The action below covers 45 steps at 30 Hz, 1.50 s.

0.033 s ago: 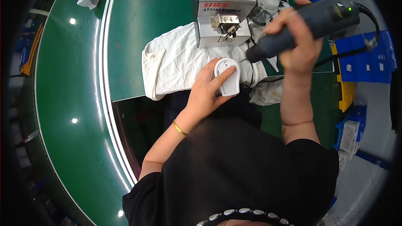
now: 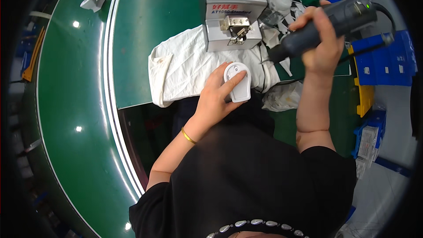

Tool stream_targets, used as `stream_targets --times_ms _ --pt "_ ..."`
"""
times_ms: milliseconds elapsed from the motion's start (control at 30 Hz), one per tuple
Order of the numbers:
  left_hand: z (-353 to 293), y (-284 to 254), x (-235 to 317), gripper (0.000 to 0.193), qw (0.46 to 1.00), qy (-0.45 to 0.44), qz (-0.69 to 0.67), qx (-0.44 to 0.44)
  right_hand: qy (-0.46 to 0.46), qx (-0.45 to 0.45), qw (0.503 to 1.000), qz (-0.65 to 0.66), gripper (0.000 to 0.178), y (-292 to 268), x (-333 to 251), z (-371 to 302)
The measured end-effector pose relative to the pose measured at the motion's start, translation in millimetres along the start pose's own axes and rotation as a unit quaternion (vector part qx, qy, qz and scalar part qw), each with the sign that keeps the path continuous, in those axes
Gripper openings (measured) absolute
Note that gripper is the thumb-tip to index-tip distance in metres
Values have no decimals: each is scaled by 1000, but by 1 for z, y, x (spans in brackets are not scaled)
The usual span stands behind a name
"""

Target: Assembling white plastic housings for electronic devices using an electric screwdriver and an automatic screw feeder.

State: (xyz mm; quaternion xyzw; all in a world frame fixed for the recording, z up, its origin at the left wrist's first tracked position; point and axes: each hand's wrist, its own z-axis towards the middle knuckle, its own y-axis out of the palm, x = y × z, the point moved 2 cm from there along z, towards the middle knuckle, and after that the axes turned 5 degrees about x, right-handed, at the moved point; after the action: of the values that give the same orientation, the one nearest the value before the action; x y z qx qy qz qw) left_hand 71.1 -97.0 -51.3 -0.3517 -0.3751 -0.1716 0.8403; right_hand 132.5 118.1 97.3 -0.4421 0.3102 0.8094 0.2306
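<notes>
My left hand [image 2: 215,99] presses down on a small white plastic housing [image 2: 238,82] that lies on a crumpled white cloth [image 2: 185,68] at the near edge of the green table. My right hand [image 2: 320,46] is raised to the right and grips a dark grey electric screwdriver [image 2: 328,23]. Its bit points down and left, ending a little to the right of the housing without touching it. A cable leaves the tool's top end.
A grey box-shaped screw feeder [image 2: 233,17] stands just behind the cloth. A green conveyor belt [image 2: 66,105] curves along the left, with a white part [image 2: 93,1] on it far off. Blue bins [image 2: 383,61] and a clear bag [image 2: 282,97] sit to the right.
</notes>
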Motion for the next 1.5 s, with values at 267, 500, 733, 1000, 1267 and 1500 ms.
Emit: stream_targets --times_ms 267,500,733,1000,1267,1500 --pt "4 4 9 73 1000 -3 16 1 186 298 911 -216 31 -253 89 63" --pt "2 4 11 77 999 -23 27 -21 145 279 845 -433 32 -290 136 83" --pt "3 13 12 76 997 -23 60 -46 278 168 713 -621 87 -304 121 119" --pt "-2 13 7 71 994 -14 101 -40 385 263 686 -559 118 -258 115 135" --pt "-8 11 -4 72 987 -3 139 -76 521 261 601 -547 127 -270 113 152" --pt "-12 6 -14 72 981 -14 183 -60 521 304 602 -523 131 -270 127 149"
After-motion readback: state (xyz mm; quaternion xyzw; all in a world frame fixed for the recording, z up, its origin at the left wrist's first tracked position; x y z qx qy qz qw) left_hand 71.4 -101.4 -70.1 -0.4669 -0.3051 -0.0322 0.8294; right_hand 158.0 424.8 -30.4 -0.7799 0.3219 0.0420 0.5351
